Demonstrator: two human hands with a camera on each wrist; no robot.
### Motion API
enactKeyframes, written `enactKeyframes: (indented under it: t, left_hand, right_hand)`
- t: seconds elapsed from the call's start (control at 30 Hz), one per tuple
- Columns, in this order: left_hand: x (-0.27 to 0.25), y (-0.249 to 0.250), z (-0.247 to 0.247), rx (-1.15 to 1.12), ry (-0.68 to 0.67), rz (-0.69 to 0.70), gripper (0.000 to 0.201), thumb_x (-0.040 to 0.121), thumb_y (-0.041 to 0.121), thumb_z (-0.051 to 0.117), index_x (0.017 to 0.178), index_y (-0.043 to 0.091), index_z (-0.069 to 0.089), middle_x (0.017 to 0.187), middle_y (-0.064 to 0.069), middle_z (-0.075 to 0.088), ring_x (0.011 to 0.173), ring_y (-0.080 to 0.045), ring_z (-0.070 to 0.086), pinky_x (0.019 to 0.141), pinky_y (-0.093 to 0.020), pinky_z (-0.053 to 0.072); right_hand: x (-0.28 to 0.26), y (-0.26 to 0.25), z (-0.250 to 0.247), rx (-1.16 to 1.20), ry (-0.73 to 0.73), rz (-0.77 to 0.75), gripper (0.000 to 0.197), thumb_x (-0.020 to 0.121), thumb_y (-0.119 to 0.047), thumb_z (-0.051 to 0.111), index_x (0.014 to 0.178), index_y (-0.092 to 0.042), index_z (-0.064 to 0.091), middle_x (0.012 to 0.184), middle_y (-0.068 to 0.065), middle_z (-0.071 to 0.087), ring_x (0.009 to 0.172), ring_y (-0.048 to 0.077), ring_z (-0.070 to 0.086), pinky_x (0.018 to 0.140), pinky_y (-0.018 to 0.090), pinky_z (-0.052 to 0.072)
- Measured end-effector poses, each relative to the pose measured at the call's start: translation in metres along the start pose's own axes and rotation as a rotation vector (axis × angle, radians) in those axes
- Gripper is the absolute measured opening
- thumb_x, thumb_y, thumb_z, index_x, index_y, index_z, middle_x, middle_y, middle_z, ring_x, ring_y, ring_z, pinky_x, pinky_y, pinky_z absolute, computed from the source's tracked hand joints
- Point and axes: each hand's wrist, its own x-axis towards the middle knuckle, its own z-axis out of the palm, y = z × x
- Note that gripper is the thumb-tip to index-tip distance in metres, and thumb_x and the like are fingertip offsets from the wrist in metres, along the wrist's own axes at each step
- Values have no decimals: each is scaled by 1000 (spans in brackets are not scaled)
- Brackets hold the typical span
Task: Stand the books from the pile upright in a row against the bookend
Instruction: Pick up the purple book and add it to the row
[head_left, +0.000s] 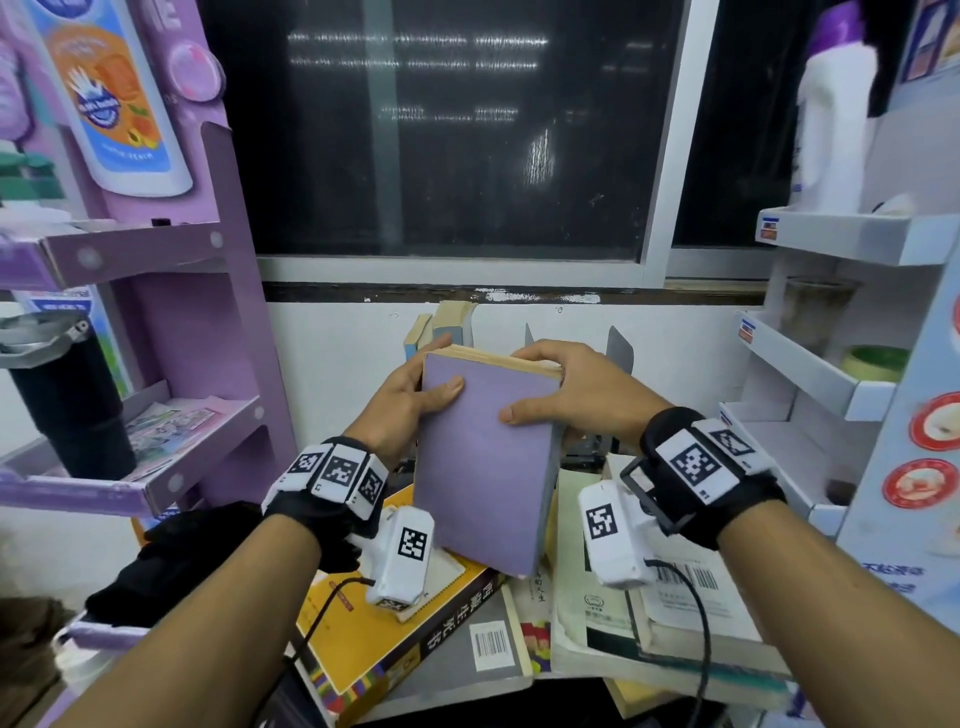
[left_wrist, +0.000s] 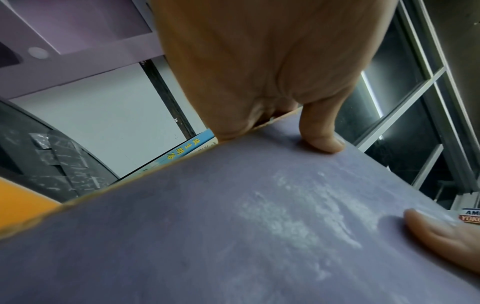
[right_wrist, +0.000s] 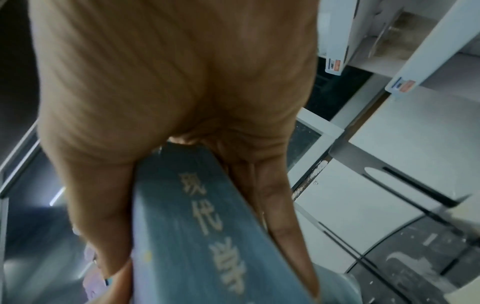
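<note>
A thick book with a plain purple cover (head_left: 483, 467) is held tilted above the pile, both hands on its upper end. My left hand (head_left: 410, 400) grips its left edge, thumb on the cover (left_wrist: 322, 131). My right hand (head_left: 561, 395) grips the right edge and blue-grey spine (right_wrist: 197, 226), thumb on the cover and fingers down the far side. Behind the hands, two books (head_left: 441, 327) stand upright by the wall. Grey metal bookend plates (head_left: 621, 351) rise at the right of them. The pile (head_left: 467, 623) lies flat below, with a yellow-covered book (head_left: 363, 634) and white ones (head_left: 675, 618).
A purple cardboard display rack (head_left: 171, 322) stands at the left, holding a black tumbler (head_left: 67, 400). A white display rack (head_left: 831, 374) with sloped shelves stands at the right. A dark window (head_left: 447, 130) fills the wall behind. A black cloth (head_left: 171, 556) lies near my left forearm.
</note>
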Motion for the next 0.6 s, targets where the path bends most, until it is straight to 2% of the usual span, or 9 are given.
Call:
enactKeyframes:
  t: [0.07, 0.17, 0.2, 0.27, 0.3, 0.37, 0.43, 0.5, 0.6]
  left_hand:
    - [5, 3, 0, 18, -15, -3, 56, 92, 5, 54, 143, 22, 38, 125, 1, 62, 104, -12, 65, 78, -25, 56]
    - [14, 12, 1, 130, -28, 15, 56, 92, 8, 57, 142, 21, 38, 132, -4, 58, 117, -18, 58, 96, -30, 49]
    - [18, 15, 1, 175, -17, 25, 55, 91, 9, 58, 142, 20, 39, 133, -4, 57, 118, -17, 57, 97, -28, 48]
    - [27, 19, 1, 267, 21, 71, 56, 90, 11, 61, 142, 17, 40, 135, -4, 54, 118, -13, 54, 96, -21, 46]
    - [32, 19, 0, 303, 52, 100, 57, 89, 11, 63, 141, 17, 42, 136, -4, 53, 121, -13, 52, 99, -23, 44]
    - [41, 17, -3, 364, 142, 144, 57, 87, 14, 66, 139, 18, 45, 137, -1, 52, 127, -14, 47, 108, -31, 38]
    - [47, 15, -7, 426, 236, 167, 53, 87, 19, 66, 137, 21, 49, 139, 3, 51, 130, -12, 44, 110, -30, 34]
    - [53, 13, -9, 482, 305, 172, 50, 88, 22, 64, 136, 21, 51, 140, 2, 49, 131, -13, 42, 108, -30, 34]
    - [65, 6, -14, 586, 365, 140, 49, 87, 29, 64, 134, 22, 52, 138, -4, 47, 130, -21, 41, 108, -41, 36]
  right_hand:
    - [1, -1, 0, -17, 38, -11, 50, 69, -30, 84, 114, -30, 61, 100, 0, 68, 83, 20, 70, 59, 36, 60]
    - [2, -1, -2, -30, 120, -25, 44, 70, -31, 83, 109, -31, 63, 98, -4, 70, 84, 15, 69, 68, 31, 59]
    - [2, -1, -3, -40, 145, -32, 41, 71, -31, 82, 107, -31, 63, 97, -5, 70, 83, 11, 67, 71, 25, 57]
    - [4, -2, -4, -75, 184, -43, 38, 73, -30, 80, 105, -32, 60, 94, -8, 68, 79, -1, 60, 64, 5, 46]
    - [6, -3, -3, -99, 204, -42, 40, 73, -31, 80, 108, -32, 60, 93, -9, 67, 78, -2, 57, 62, 3, 43]
    - [11, -2, -1, -155, 246, -33, 52, 71, -36, 80, 119, -27, 60, 97, -4, 67, 85, 4, 60, 75, 16, 50]
    - [18, 0, 3, -199, 277, -13, 62, 70, -40, 78, 126, -25, 58, 102, 0, 66, 97, 13, 60, 87, 31, 52]
    - [24, 4, 5, -208, 305, 7, 65, 70, -41, 76, 130, -25, 56, 109, 3, 65, 106, 17, 57, 91, 32, 50]
    - [32, 8, 4, -253, 352, 30, 57, 74, -40, 73, 126, -24, 58, 112, 5, 63, 103, 18, 55, 81, 26, 45]
